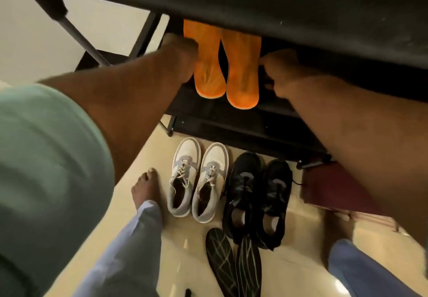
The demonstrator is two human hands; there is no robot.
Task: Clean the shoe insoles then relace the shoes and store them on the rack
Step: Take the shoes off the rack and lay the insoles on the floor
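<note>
A: Eyes on the orange shoes, side by side on a black shelf of the shoe rack, toes poking out past the shelf's front edge, heels tucked in under the tier above.

B: And the left hand is up against the left shoe's outer side, fingers curled onto it. The right hand sits at the right shoe's flank, thumb and fingers pinching its edge.

A: Down on the cream floor, a white and grey pair of sneakers, laced, stands just in front of the rack.

B: Right beside them, a black pair of sneakers, and near their heels two dark insoles with pale line patterns, lying flat, overlapping.

A: Bare feet, light blue trousers, a green sleeve close to camera.
</note>
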